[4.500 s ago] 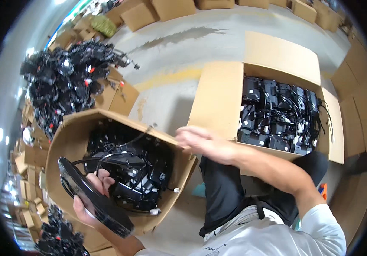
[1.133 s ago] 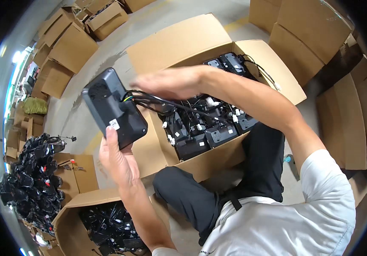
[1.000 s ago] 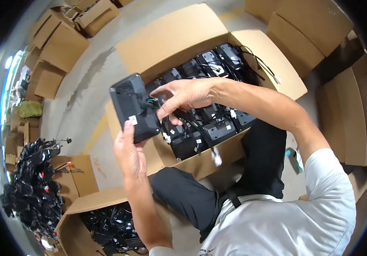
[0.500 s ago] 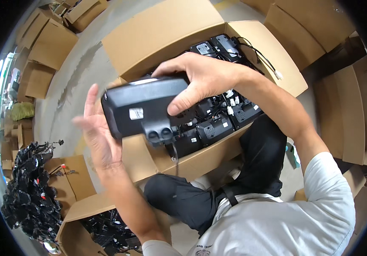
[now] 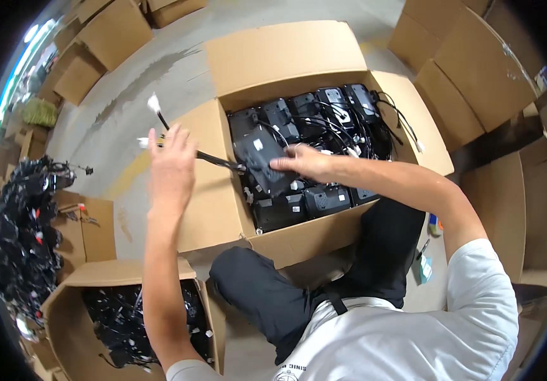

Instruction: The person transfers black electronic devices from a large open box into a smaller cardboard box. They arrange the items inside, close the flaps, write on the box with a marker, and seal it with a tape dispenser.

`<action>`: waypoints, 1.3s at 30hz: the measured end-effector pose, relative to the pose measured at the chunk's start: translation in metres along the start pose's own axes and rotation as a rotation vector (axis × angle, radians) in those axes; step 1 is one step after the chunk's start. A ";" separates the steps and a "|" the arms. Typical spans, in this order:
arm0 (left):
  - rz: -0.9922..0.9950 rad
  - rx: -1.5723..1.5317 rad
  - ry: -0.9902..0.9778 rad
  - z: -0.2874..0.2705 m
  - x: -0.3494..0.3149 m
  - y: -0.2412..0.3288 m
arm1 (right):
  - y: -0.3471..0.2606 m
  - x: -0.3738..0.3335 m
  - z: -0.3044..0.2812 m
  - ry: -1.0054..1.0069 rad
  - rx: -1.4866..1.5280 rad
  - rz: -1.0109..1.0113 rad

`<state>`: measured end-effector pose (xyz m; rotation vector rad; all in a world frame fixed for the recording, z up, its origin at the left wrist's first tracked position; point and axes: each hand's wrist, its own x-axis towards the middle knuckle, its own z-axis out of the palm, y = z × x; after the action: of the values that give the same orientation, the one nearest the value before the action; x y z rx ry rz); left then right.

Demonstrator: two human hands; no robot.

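My right hand (image 5: 305, 162) grips the edge of a black plastic device (image 5: 263, 151), thumb on top, tilted over the left part of the open carton (image 5: 305, 238). A black cable (image 5: 217, 160) runs from this device to my left hand (image 5: 173, 166), which is closed around it above the carton's left flap. White connectors (image 5: 153, 103) on the cable ends stick out past my left fingers. Below and beside the held device, several similar black devices (image 5: 327, 199) fill the carton in rows, their cables and white plugs lying over them.
A smaller carton (image 5: 121, 272) of black cabled parts stands at lower left, near a large pile of black parts (image 5: 26, 235). Cardboard boxes (image 5: 483, 63) line the right side. A teal item (image 5: 426, 270) lies on the floor by my knee.
The device has moved down and right into the carton, its labelled face now tilted up. My left hand, open before, has closed on the cable. The view has shifted.
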<state>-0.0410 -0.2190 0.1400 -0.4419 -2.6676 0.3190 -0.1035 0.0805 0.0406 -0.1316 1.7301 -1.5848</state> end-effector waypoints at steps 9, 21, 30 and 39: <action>-0.548 -0.143 0.106 -0.055 -0.219 -0.040 | 0.097 0.060 0.042 0.284 -0.358 0.109; -1.311 -0.309 0.106 0.021 -0.498 -0.034 | 0.083 0.062 0.052 0.144 -0.415 0.246; -1.704 -1.063 -0.203 0.117 -0.571 0.008 | 0.061 0.044 0.044 0.190 -1.050 -0.005; -1.521 -1.691 0.489 -0.112 -0.409 -0.029 | -0.059 -0.054 0.260 -0.310 -0.604 -0.664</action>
<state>0.3532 -0.3724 0.0993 0.9664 -1.4074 -2.0623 0.0629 -0.1117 0.1362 -1.2869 1.9565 -1.2965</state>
